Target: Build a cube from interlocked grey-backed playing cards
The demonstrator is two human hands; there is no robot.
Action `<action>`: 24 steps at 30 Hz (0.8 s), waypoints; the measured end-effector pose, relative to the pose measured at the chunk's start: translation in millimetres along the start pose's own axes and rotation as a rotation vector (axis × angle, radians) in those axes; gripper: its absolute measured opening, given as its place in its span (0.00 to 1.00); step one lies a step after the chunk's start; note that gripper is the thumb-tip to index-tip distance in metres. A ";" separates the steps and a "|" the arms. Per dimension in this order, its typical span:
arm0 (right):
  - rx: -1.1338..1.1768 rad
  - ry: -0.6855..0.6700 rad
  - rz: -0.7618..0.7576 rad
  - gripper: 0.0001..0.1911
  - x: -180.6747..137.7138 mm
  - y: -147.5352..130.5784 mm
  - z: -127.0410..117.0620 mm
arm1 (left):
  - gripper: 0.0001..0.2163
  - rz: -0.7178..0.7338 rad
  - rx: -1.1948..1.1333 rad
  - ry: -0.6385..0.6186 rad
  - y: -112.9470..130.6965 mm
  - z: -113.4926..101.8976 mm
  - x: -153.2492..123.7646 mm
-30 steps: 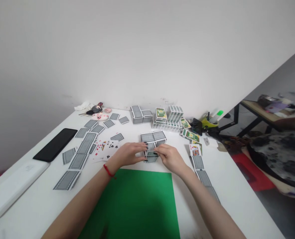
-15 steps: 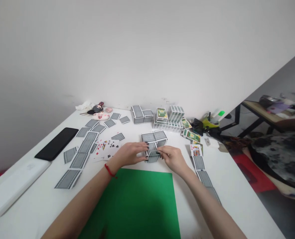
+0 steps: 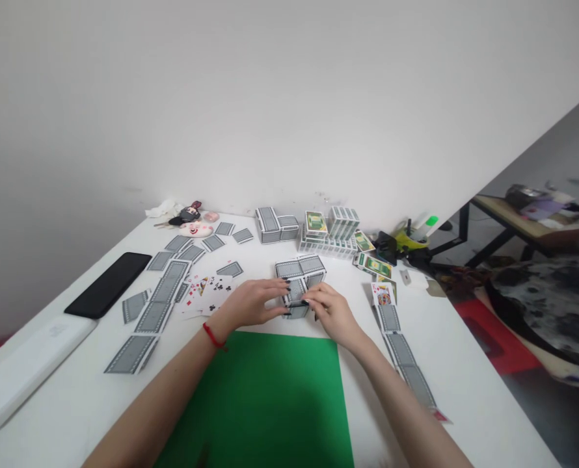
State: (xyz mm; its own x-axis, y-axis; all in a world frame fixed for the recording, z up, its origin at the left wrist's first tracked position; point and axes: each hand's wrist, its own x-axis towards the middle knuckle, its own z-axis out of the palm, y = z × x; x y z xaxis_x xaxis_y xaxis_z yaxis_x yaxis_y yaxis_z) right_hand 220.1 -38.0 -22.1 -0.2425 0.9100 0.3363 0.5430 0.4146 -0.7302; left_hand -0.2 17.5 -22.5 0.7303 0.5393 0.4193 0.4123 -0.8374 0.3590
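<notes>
A small block built from folded grey-backed playing cards [image 3: 300, 273] stands on the white table [image 3: 75, 390] just beyond a green sheet [image 3: 265, 403]. My left hand [image 3: 253, 302], with a red string at the wrist, has its fingers closed on the near left side of the card block. From the right, my right hand [image 3: 331, 311] pinches the block's near part. Both sets of fingertips meet at the front lower cards.
Grey-backed cards [image 3: 160, 299] lie in rows at left, with face-up cards [image 3: 206, 292] beside them. A black phone [image 3: 108, 284] and white device [image 3: 21, 370] are far left. More card blocks [image 3: 276, 225] and card boxes [image 3: 336, 231] stand at the back; a card row [image 3: 401, 348] runs at right.
My right hand has slid slightly left and closer onto the block; the left hand has hardly moved. The view shifted a little.
</notes>
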 end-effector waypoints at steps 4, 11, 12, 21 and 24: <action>0.198 0.073 0.116 0.10 -4.9 2.2 11.0 | 0.13 0.008 -0.073 -0.039 0.8 -7.8 1.1; 0.297 0.159 0.171 0.10 -13.5 -1.0 24.8 | 0.11 -0.079 0.069 -0.013 9.7 -7.5 7.5; 0.287 0.166 0.172 0.10 -14.1 -2.1 25.7 | 0.11 -0.082 0.104 -0.013 11.9 -7.5 9.1; 0.233 0.332 0.243 0.09 -15.3 -8.2 40.8 | 0.09 0.000 0.170 -0.039 16.2 -9.0 17.0; 0.278 0.397 0.285 0.10 -14.9 -10.9 46.4 | 0.09 0.035 0.145 -0.032 13.6 -6.3 15.8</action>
State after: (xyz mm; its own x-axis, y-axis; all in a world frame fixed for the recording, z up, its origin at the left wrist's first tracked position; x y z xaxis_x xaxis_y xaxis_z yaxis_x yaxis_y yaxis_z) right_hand 180.5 -55.7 -46.8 0.2331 0.9367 0.2613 0.2974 0.1871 -0.9362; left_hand 13.5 15.2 -5.7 0.7616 0.5084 0.4019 0.4589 -0.8609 0.2196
